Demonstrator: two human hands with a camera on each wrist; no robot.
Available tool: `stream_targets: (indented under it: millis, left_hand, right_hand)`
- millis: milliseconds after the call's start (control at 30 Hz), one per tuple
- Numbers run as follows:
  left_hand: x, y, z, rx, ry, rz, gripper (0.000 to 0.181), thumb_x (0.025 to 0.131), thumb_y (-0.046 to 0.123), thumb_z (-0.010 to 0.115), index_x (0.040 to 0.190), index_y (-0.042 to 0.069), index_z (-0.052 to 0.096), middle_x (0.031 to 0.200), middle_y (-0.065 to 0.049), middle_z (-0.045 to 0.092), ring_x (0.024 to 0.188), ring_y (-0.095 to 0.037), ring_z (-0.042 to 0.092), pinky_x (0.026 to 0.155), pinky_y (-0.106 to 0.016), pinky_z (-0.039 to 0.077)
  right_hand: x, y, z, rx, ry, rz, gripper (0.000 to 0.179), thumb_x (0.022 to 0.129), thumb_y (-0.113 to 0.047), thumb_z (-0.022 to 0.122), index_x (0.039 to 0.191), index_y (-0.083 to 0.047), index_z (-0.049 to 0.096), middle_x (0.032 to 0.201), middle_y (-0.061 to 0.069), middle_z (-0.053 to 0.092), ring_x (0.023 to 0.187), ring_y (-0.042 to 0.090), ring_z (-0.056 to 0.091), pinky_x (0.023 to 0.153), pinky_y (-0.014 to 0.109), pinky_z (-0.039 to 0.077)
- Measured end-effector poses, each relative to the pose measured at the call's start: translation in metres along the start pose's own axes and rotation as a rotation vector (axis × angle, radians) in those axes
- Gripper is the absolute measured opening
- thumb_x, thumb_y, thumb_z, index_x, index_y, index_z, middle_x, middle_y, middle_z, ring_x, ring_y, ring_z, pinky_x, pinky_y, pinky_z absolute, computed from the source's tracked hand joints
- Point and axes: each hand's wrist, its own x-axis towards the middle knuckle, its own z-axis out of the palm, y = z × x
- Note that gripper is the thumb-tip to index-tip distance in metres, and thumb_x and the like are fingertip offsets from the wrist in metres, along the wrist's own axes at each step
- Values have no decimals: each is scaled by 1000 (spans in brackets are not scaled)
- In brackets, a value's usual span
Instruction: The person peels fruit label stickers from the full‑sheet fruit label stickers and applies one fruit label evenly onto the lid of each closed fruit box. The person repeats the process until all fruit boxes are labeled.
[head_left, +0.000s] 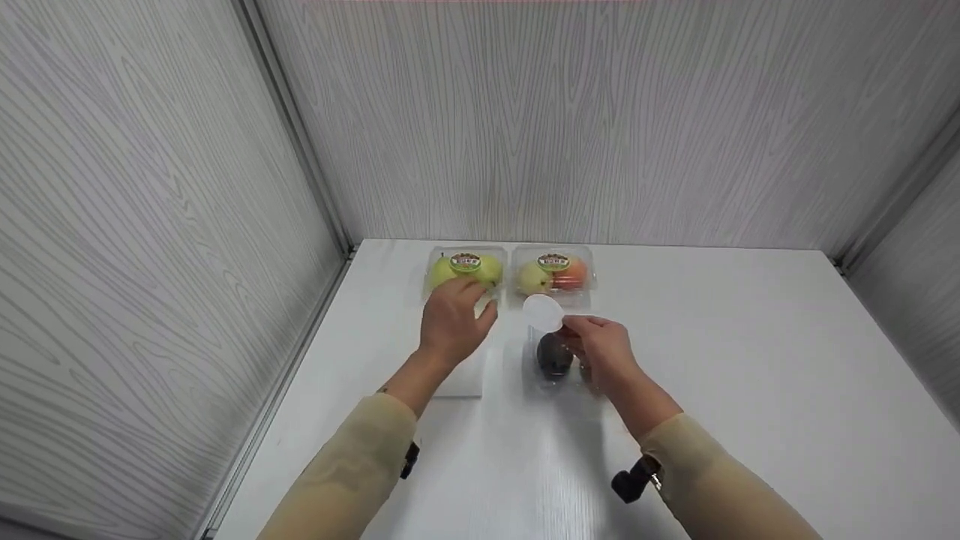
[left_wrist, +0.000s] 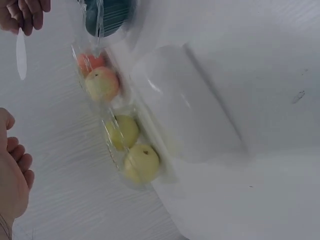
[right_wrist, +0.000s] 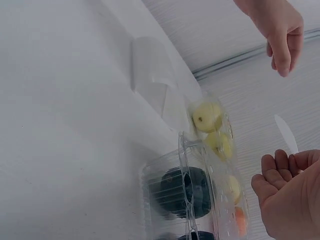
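My right hand (head_left: pixel 606 349) pinches a white oval label (head_left: pixel 541 313) by its edge. It holds the label above a clear plastic box (right_wrist: pixel 150 187) with dark round fruit (head_left: pixel 553 356) inside; the hand hides part of that box in the head view. Loosely bent and holding nothing, the fingers of my left hand (head_left: pixel 450 319) are raised to the left of the label. In the head view that hand overlaps the front of a clear box (head_left: pixel 491 250) of yellow-green fruit. Below it on the table lies a curved white sheet (left_wrist: pixel 180 100), partly hidden by the left arm.
At the back of the white table (head_left: pixel 750 337) stands another clear box (head_left: pixel 525 253) with a pale and an orange-red fruit. Both back boxes bear oval labels on their lids. Grey wood-grain panels (head_left: pixel 525 127) rise behind and at both sides.
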Motion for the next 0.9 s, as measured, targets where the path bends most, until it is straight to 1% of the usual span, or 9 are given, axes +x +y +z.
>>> stream_targets:
  millis: [100, 200, 300, 367, 467, 567, 700, 900]
  left_hand:
    - [2, 12, -1, 95, 41, 245, 20, 89, 19, 82, 102, 4, 77, 106, -8, 75, 100, -26, 71, 91, -40, 56]
    - [4, 24, 0, 168, 51, 471, 21, 90, 21, 80, 100, 4, 77, 108, -9, 75, 103, -26, 69, 96, -40, 54]
    - [6, 34, 1, 258, 49, 648, 16, 93, 20, 75, 99, 5, 77, 109, -8, 75, 106, -24, 69, 100, -38, 53]
    - [6, 38, 3, 318, 48, 730, 11, 96, 16, 71, 99, 7, 76, 108, -6, 75, 107, -23, 70, 101, -37, 53]
    - [5, 42, 5, 369, 45, 797, 9, 97, 9, 67, 99, 8, 76, 109, -5, 75, 108, -23, 70, 103, -37, 53]
    - [5, 44, 9, 366, 37, 826, 11, 98, 5, 66, 96, 9, 76, 107, -5, 74, 108, -24, 69, 103, -38, 52]
    - [4, 45, 12, 354, 35, 838, 13, 98, 4, 64, 93, 8, 75, 103, -5, 72, 104, -23, 69, 101, -38, 52]
    - [3, 47, 15, 335, 43, 833, 12, 96, 2, 67, 89, 8, 75, 98, -4, 70, 101, -23, 68, 98, -37, 52]
  right_hand:
    - [-3, -1, 0, 19, -14, -9, 39, 105, -20, 64, 135, 6, 66, 122, 16, 75, 130, 32, 65, 114, 42, 46]
    - [-7, -3, 0, 49, -17, -11, 37, 105, -19, 64, 131, 7, 67, 117, 15, 77, 124, 30, 69, 113, 42, 47]
    - [-9, -5, 0, 85, -16, -5, 34, 103, -17, 66, 126, 7, 70, 110, 13, 78, 110, 24, 74, 109, 40, 50]
    - [-10, -5, 1, 111, -10, -1, 31, 102, -15, 67, 123, 7, 72, 107, 12, 79, 99, 19, 76, 105, 38, 54]
    - [-11, -6, 2, 134, -4, 13, 28, 101, -12, 68, 121, 7, 72, 103, 12, 79, 92, 16, 76, 100, 36, 56]
    - [-12, -7, 3, 122, 5, 25, 25, 101, -12, 68, 118, 6, 73, 100, 10, 78, 92, 17, 75, 98, 35, 58]
    - [-14, -7, 4, 109, 5, 24, 25, 101, -13, 67, 117, 5, 73, 97, 7, 77, 94, 18, 74, 95, 33, 59]
    - [-17, -6, 5, 103, 6, 20, 25, 102, -13, 66, 118, 5, 73, 98, 7, 77, 95, 18, 74, 104, 39, 55]
